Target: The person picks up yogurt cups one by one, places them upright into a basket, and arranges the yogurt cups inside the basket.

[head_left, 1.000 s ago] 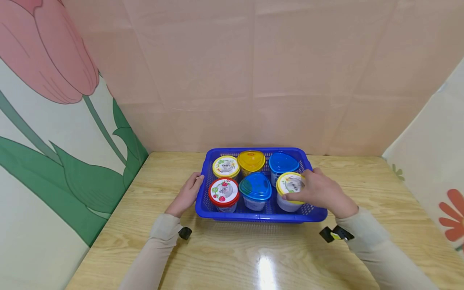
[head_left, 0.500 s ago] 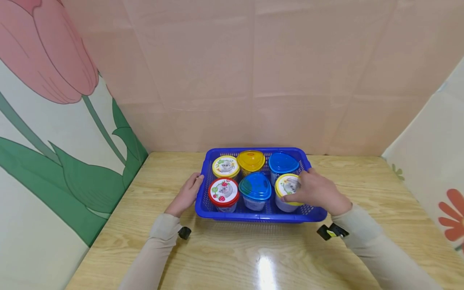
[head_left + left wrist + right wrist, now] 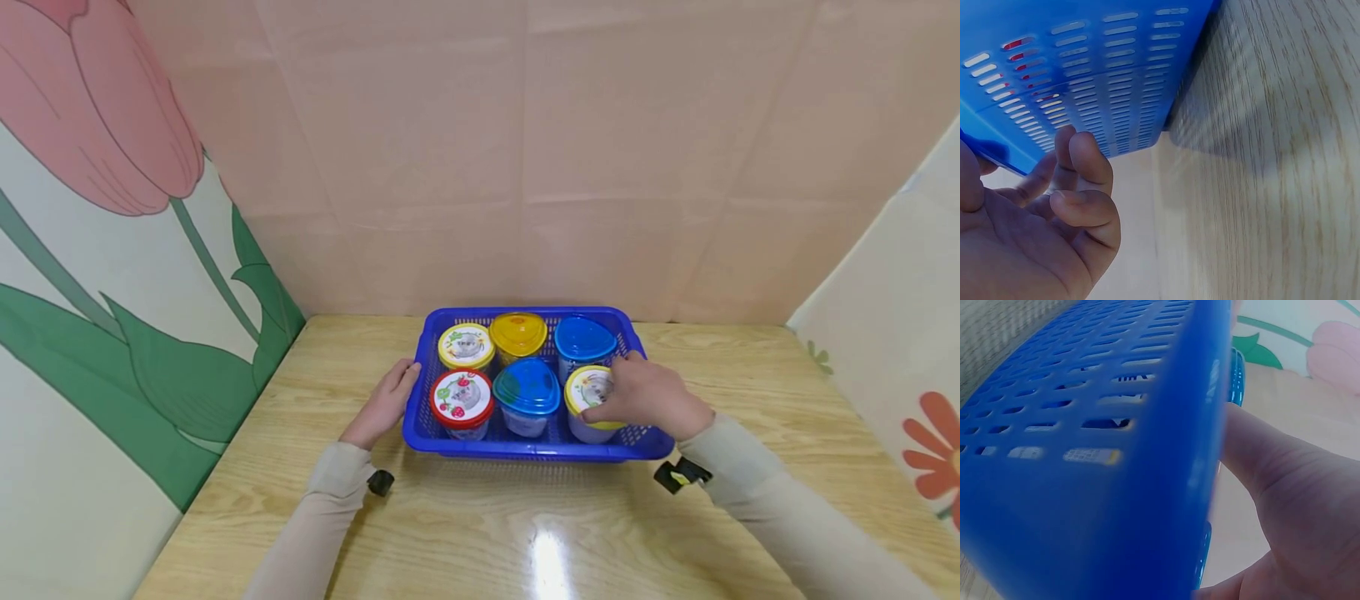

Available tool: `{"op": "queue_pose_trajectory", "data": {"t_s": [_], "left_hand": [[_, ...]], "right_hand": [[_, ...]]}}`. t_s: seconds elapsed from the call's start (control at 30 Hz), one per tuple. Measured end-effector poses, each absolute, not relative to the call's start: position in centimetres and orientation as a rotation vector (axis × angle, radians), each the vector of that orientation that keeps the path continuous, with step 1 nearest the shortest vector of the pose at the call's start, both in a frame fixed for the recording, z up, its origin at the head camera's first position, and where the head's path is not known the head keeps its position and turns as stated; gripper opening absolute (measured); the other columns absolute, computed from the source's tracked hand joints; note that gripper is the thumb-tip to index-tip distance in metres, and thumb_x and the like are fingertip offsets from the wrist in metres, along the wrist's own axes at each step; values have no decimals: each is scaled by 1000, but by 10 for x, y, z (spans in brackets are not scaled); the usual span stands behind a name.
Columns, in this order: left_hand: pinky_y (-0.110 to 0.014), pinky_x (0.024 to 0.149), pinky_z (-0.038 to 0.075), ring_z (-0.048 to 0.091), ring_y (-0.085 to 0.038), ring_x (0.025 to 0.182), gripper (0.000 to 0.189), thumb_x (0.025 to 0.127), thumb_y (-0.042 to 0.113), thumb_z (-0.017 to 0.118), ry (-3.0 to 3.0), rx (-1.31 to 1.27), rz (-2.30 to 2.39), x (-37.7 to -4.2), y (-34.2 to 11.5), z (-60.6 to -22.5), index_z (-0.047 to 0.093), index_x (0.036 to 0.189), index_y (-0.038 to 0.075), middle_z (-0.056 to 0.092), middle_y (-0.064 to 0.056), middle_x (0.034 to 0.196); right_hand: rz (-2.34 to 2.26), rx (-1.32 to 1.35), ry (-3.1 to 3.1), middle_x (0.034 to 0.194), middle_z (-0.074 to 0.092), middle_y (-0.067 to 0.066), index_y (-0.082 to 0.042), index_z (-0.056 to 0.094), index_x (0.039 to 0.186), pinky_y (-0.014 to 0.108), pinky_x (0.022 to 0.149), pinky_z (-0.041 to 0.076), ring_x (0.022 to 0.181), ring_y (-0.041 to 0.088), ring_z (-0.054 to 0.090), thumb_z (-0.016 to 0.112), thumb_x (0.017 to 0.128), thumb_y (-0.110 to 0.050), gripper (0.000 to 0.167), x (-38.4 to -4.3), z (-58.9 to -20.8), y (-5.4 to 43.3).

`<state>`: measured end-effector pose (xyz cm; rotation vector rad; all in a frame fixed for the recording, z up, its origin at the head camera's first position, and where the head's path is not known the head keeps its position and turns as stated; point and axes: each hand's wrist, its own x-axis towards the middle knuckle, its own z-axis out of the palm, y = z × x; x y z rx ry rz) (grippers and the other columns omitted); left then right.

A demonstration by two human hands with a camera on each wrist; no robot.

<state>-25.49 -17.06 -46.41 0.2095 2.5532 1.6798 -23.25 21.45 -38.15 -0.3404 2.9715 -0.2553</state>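
A blue plastic basket [image 3: 480, 451] stands on the table with several lidded tubs inside. My left hand [image 3: 384, 406] holds its left rim, the thumb over the edge; in the left wrist view the fingers [image 3: 1094, 215] curl below the rim. At the front right corner, my right hand [image 3: 652, 398] grips a round tub with a yellow-rimmed lid [image 3: 587, 390] from above, covering its right side. Beside that tub is a blue-lidded tub [image 3: 527, 387], then a red-rimmed tub [image 3: 461, 396]. In the right wrist view the basket wall hides the fingertips.
Along the basket's back row sit another yellow-rimmed tub [image 3: 466, 344], a tub with a yellow translucent lid [image 3: 518, 333] and a second blue-lidded tub [image 3: 586, 337]. The wooden table [image 3: 450, 533] meets a pink backdrop [image 3: 480, 167] close behind the basket. Flower-patterned panels flank both sides.
My right hand, with the yellow-rimmed tub, has shifted slightly left and down within the basket. The left hand keeps its place at the rim.
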Motion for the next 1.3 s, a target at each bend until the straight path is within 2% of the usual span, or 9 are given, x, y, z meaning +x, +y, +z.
{"op": "queue_pose_trajectory", "data": {"t_s": [0.23,0.7,0.93,1.1,1.3], "left_hand": [[-38,90,48,60,-21,103,46,108,46,35,2563,212,1665,-255,-171,-464,54,131,12,62,-10,116],[-36,86,49,60,-21,99,46,108,44,34,2546,231,1671,-254,-171,-463,54,131,10,62,-11,113],[-36,86,49,60,-21,99,45,108,46,35,2540,217,1667,-254,-172,-463,54,131,12,62,-10,113],[-36,90,47,59,-21,102,48,108,46,35,2568,226,1653,-253,-171,-463,54,132,10,62,-11,115],[-42,94,46,59,-24,105,48,108,45,36,2611,218,1654,-254,-170,-464,55,131,7,63,-14,116]], "right_hand": [[-251,-317,2925,89,56,11,4,59,107,39,61,50,79,27,54,80,61,-73,92,-236,-382,213],[-189,-355,2875,87,58,7,-1,60,101,35,61,48,77,24,54,78,66,-72,81,-241,-375,210],[-227,-356,2884,87,60,8,1,60,104,35,60,50,77,24,55,79,68,-67,79,-243,-376,209],[-237,-377,2896,83,61,7,0,62,102,34,59,48,74,23,55,79,68,-67,77,-245,-377,208],[-236,-363,2885,86,61,7,0,62,105,35,60,49,76,24,55,78,66,-71,82,-247,-378,209]]}}
